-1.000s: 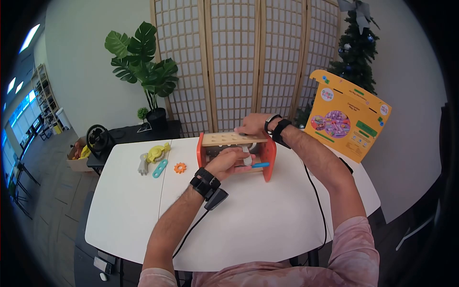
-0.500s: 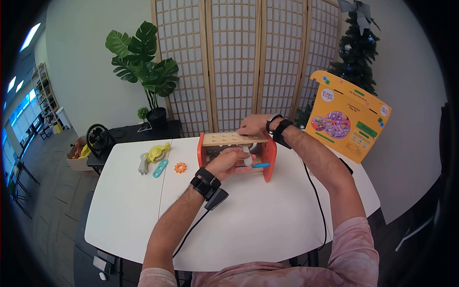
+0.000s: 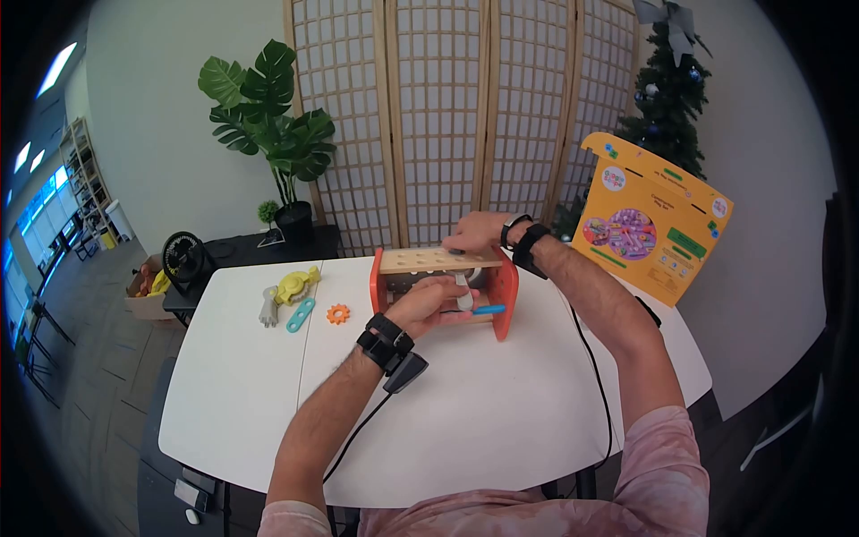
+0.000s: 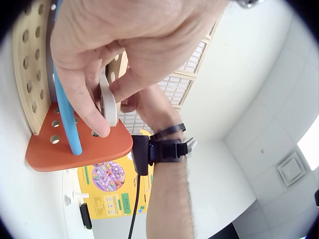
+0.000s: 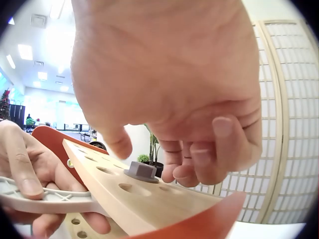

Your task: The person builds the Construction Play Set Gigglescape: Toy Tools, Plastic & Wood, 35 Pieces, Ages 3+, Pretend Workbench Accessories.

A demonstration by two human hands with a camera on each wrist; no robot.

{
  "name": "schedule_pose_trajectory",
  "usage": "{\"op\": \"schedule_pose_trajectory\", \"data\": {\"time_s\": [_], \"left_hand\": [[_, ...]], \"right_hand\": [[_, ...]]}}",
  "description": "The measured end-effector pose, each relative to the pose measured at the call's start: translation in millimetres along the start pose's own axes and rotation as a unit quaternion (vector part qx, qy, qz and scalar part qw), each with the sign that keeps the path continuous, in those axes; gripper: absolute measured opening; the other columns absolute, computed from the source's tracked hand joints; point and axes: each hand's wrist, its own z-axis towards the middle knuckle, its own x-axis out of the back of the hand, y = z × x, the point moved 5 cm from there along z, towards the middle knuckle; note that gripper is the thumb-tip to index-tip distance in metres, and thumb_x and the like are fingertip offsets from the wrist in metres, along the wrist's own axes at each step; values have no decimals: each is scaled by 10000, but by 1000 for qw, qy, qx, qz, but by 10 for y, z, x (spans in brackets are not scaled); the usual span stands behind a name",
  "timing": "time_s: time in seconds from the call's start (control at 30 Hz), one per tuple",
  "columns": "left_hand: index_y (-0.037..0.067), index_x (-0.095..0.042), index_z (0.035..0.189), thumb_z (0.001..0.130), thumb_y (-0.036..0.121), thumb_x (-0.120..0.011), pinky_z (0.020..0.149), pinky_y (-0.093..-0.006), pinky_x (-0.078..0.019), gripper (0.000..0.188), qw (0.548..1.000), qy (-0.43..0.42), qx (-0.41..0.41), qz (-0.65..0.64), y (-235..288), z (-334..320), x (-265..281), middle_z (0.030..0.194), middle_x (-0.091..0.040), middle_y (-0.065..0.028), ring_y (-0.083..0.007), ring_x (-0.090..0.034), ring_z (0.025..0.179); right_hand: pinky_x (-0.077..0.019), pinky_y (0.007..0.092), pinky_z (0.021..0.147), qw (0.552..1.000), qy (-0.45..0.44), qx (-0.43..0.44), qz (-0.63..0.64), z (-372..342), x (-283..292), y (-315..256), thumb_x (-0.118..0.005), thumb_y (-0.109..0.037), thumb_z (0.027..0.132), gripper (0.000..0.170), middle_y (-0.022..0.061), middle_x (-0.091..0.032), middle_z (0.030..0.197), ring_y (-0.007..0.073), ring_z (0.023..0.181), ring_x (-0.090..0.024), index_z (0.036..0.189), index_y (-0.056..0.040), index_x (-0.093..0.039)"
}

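A toy workbench (image 3: pixel 506 300) with red side panels and a holed wooden top board (image 5: pixel 149 199) stands on the table. A grey hex bolt (image 5: pixel 142 171) sits head up in the top board. Over it is my right hand (image 3: pixel 477 233), with thumb and fingers to either side of the bolt head and a gap showing at the thumb. Below the board's front edge, my left hand (image 3: pixel 428 302) pinches a light grey toy wrench (image 4: pixel 107 97) between thumb and fingers. The wrench's far end is hidden beneath the board. A blue rod (image 3: pixel 488 310) runs to the right side panel beside the left fingers.
Left of the workbench lie an orange gear (image 3: pixel 337 314), a teal holed strip (image 3: pixel 301 315), a yellow toy piece (image 3: pixel 295 286) and a grey pronged piece (image 3: pixel 268 307). A yellow box (image 3: pixel 658 219) stands at the back right. Black cables (image 3: pixel 591 376) trail from both wrists.
My right fingers closed over the bolt half a second ago and have now parted, so the bolt head shows again. The left hand and wrench have stayed in place.
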Motion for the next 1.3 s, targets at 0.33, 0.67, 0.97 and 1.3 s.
{"op": "schedule_pose_trajectory", "data": {"time_s": [0.33, 0.67, 0.97, 1.3], "left_hand": [[105, -624, 1312, 1137, 173, -616, 1006, -330, -635, 187, 1000, -1, 3, 1, 9, -8, -11, 1282, -755, -78, -177, -741, 1186], [109, -626, 1322, 1139, 176, -611, 1007, -328, -635, 195, 1000, 3, 4, 7, 5, -5, -8, 1291, -754, -74, -169, -738, 1192], [108, -618, 1335, 1134, 172, -617, 1029, -339, -617, 211, 1000, -3, 3, 8, 15, -14, -19, 1300, -750, -72, -168, -731, 1200], [101, -617, 1303, 1127, 158, -618, 1027, -345, -630, 185, 1000, -8, -2, 2, -7, 22, 6, 1279, -746, -75, -175, -737, 1178]], "right_hand": [[-577, 507, 867, 999, 8, 34, -6, 38, -19, 0, -503, -629, 1008, 725, 244, -798, 964, 410, 905, -758, 1025, 21, -824], [-598, 458, 896, 1000, 14, 26, -6, 107, -44, 39, -567, -589, 1007, 662, 218, -813, 1020, 380, 942, -765, 1112, 20, -804], [-590, 455, 927, 999, -20, 13, -30, 24, -8, 10, -571, -564, 1034, 617, 211, -811, 1136, 378, 1012, -765, 1215, -23, -807], [-574, 452, 961, 998, -8, 58, -3, 27, -48, 4, -557, -526, 1085, 570, 212, -804, 1148, 385, 1053, -755, 1231, -27, -791]]}}
